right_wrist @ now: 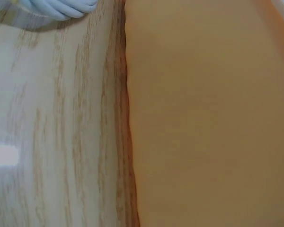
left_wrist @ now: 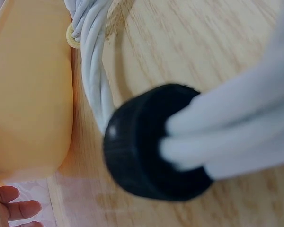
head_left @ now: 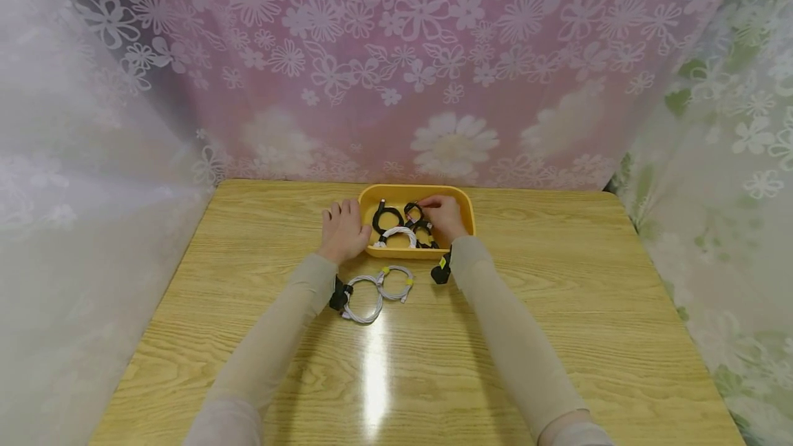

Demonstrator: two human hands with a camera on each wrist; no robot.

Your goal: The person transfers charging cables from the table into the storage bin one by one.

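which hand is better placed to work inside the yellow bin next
Probably the right hand: it reaches into the bin, pinching a black cable; the left hand is outside, at its left end.

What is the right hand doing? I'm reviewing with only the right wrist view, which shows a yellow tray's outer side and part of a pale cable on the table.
Observer: The right hand pinches a small black coil inside the yellow tray.
Operator: Where is the left hand?
Observer: The left hand is at the tray's left end, its thumb against the rim.
Operator: Is my pale cable the only one on the table?
Observer: No, a second white coil, bound with a black band, lies beside it.
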